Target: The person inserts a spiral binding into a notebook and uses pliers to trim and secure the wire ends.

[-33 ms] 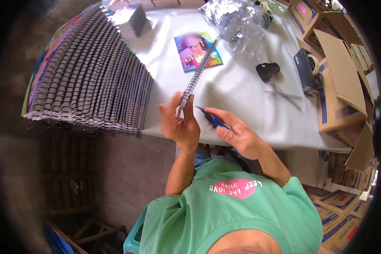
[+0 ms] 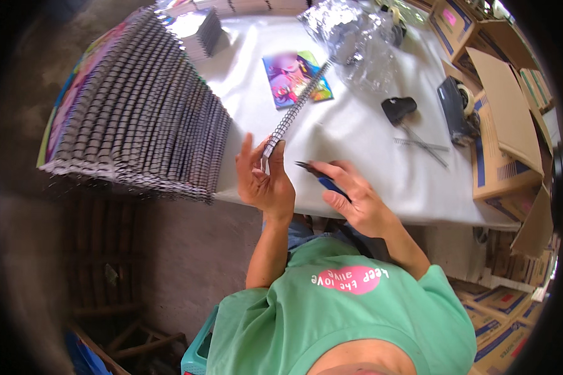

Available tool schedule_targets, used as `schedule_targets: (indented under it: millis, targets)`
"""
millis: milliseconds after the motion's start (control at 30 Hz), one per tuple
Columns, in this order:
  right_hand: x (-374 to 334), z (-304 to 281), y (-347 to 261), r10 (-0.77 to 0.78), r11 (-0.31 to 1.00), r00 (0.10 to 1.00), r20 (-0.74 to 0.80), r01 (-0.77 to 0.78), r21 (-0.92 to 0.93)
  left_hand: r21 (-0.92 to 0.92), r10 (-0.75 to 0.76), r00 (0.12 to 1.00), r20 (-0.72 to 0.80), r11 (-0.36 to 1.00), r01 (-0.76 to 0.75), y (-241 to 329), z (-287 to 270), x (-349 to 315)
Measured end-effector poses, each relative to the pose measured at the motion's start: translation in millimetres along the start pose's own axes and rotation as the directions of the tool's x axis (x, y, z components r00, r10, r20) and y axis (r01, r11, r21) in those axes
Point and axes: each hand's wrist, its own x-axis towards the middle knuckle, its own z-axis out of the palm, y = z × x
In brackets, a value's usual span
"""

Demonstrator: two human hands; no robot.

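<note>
My left hand point(image 2: 270, 190) grips the near end of a spiral-bound notebook point(image 2: 299, 106), its thumb pressed against the cover and some fingers raised. The notebook stands on edge, so its dark wire coil faces up and slants away to the right. In my right hand point(image 2: 364, 206) is a pair of pliers point(image 2: 325, 180) with blue handles and dark, narrow jaws. Their tips point left toward the notebook's near end, a short gap away from it. Beyond the coil, a colourful notebook cover point(image 2: 281, 81) lies flat on the white table.
A long stack of spiral notebooks point(image 2: 144, 112) fills the left side, with a smaller stack point(image 2: 201, 37) behind. Clear plastic wrap point(image 2: 363, 56) lies at the back. To the right are a black-handled tool point(image 2: 399, 110), a loose coil point(image 2: 413, 142), a tape dispenser point(image 2: 456, 109) and cardboard boxes point(image 2: 503, 150).
Some fingers of my left hand have lifted away from the notebook. The pliers' tips sit slightly farther from the coil's near end. The whole view has shifted a little.
</note>
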Motion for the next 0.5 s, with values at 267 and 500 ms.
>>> schedule_targets:
  millis: [267, 500]
  targets:
    - [-14.7, -14.1, 114.7, -0.065, 0.823, 0.906, -0.418, -0.188, -0.536, -0.575, -0.417, 0.904, 0.094, 0.719, 0.391, 50.6, 8.1, 37.1]
    - [95.2, -83.9, -14.7, -0.158, 0.476, 0.771, -0.617, 0.607, 0.637, -0.629, 0.097, 0.992, 0.085, 0.777, -0.022, 127.1, 8.1, 111.6]
